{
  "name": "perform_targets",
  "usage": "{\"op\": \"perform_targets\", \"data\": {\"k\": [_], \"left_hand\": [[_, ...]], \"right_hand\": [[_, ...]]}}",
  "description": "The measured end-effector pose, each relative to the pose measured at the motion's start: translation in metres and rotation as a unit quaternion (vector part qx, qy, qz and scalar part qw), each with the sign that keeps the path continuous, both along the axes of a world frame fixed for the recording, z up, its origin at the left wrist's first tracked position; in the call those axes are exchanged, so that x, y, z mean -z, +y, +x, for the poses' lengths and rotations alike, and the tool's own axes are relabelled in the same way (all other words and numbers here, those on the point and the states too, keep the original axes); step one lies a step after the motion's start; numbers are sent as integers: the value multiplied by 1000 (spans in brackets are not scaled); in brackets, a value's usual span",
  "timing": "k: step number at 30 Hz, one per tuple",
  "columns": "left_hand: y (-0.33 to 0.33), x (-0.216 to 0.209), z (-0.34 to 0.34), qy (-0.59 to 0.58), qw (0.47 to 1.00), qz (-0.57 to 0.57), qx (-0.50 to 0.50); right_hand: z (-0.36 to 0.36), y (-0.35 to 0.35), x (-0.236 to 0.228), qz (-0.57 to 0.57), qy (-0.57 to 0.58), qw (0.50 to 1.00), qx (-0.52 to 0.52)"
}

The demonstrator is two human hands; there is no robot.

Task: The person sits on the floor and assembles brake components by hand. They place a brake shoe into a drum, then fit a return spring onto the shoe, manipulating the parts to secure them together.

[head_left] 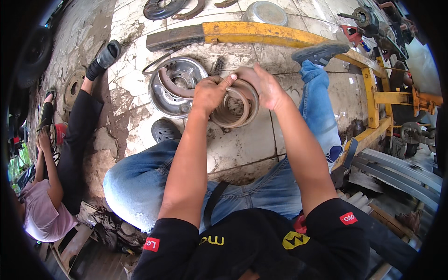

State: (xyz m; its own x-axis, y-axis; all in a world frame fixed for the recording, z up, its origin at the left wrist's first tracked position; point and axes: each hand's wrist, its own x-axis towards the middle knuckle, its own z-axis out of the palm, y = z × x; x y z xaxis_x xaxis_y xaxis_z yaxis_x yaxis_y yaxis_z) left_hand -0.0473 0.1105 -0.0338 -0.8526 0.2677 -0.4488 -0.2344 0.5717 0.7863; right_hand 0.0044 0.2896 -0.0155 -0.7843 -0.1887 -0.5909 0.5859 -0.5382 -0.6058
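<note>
Between my knees, both hands work on a brown, curved brake shoe (248, 77) at the rim of a rusty, ring-shaped part (235, 109) that looks like a brake drum. My left hand (208, 94) is closed on the shoe's left side, its thumb pressed on top. On the other side my right hand (270, 88) lies along the shoe's edge, its fingers partly hidden behind it. Just left of my hands, a round metal backing plate (159, 100) lies on the floor. Another curved brake shoe (172, 86) rests across it.
Beyond the plate a yellow steel beam (261, 33) crosses the floor, joining a yellow frame (371, 95) on the right. A metal basin (266, 13) and a dark round plate (163, 7) lie behind it. At left sits another person (49, 200). Grey metal bars (401, 172) lie at right.
</note>
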Motion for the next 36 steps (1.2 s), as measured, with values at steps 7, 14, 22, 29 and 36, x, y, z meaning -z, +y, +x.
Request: {"op": "perform_targets", "data": {"k": [7,14,22,29,36], "left_hand": [[-10,10,-13,-11,998,0,-67],[1,-6,0,-21,996,11,-81],[-15,9,-10,-28,987,9,-158],[-5,23,2,-124,932,137,-313],[-18,53,3,-134,907,142,-372]], "right_hand": [[60,-22,19,-52,-10,997,48],[12,2,14,-27,23,995,93],[63,-38,40,-58,10,988,142],[30,-35,44,-31,77,972,221],[51,-69,29,-36,37,964,262]]}}
